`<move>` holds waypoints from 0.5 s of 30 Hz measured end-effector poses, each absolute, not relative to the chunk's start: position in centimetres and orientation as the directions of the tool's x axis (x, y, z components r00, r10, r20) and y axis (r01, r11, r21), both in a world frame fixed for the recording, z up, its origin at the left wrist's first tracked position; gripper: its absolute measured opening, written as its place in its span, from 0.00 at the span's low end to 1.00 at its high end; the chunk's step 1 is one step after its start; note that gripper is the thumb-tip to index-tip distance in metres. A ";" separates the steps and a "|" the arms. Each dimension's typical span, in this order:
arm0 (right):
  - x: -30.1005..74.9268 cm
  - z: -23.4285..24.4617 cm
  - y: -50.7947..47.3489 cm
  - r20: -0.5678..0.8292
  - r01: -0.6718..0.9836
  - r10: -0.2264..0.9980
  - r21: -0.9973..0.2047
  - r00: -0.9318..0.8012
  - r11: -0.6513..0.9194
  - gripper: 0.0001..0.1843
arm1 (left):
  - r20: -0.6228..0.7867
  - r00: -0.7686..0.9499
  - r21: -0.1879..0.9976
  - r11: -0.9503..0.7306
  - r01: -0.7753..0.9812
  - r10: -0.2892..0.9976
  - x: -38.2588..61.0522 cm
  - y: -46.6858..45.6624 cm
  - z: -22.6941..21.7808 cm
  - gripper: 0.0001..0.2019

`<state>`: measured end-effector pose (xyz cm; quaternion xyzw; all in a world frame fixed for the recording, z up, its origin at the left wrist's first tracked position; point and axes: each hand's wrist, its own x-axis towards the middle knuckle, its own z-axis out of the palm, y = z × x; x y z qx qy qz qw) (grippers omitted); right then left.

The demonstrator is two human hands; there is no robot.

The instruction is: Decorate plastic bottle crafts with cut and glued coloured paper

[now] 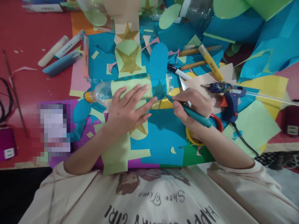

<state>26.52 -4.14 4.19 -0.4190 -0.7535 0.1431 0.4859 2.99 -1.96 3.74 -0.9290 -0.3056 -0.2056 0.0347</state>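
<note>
A clear plastic bottle point(104, 92) with an orange cap lies on its side, wrapped in light green paper point(130, 84) with a blue star point(159, 89) and a blue fin point(158, 60). My left hand point(127, 109) rests flat on the wrapped bottle, fingers stretched out. My right hand point(192, 104) is closed on a teal pen-like tool point(193, 114), its tip touching the bottle just below the blue star.
A blue hot glue gun point(227, 95) stands right of my right hand, its cord running toward me. Markers point(211, 62), pencils, rolled paper point(63, 62) and coloured paper scraps with gold stars point(129, 60) cover the red table. Tape rolls point(193, 137) lie under my right wrist.
</note>
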 end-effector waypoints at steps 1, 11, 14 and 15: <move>26.5 4.1 -4.1 0.613 0.490 0.771 -0.627 -0.169 0.606 0.04 | 0.404 0.727 0.052 -0.807 0.588 0.556 3.0 -2.0 3.7 0.25; 26.6 4.8 -4.1 0.590 0.457 0.783 -0.651 -0.197 0.606 0.07 | 0.323 0.738 0.129 -0.800 0.586 0.592 2.8 -1.9 3.5 0.25; 26.6 4.9 -4.1 0.589 0.450 0.786 -0.660 -0.187 0.601 0.06 | 0.354 0.747 0.056 -0.810 0.584 0.563 2.8 -1.9 3.6 0.25; 26.6 4.9 -4.1 0.587 0.448 0.787 -0.661 -0.191 0.602 0.07 | 0.357 0.746 0.050 -0.809 0.585 0.562 2.8 -1.9 3.6 0.25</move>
